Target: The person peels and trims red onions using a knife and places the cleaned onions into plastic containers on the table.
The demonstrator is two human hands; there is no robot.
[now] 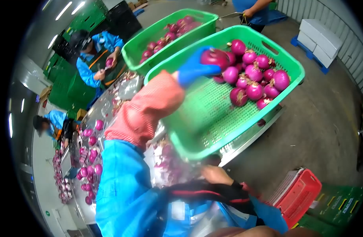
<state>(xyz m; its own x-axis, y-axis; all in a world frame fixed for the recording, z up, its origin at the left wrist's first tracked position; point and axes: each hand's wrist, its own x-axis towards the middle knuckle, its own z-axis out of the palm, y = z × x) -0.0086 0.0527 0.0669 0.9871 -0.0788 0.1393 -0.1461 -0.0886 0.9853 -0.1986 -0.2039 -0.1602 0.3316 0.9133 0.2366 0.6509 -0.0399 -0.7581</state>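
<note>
Currently, the blue-gloved left hand (196, 68) is grasping a round purple onion (216, 58) inside the green perforated plastic crate (197, 106), wide cupping probably suiting its smooth skin. Whether the bare right hand (217, 174), below the crate, is gripping anything, I cannot tell.

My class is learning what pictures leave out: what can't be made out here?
All in the head view:
Whether the right hand holds anything: blurred.
Floor of the front basket under the piled onions: hidden by them.
Head of the standing person: cut off by the top edge.
Markings on the green crates: too small, blurred.

Grey floor (328, 130), ribbed wall (335, 19)
</note>
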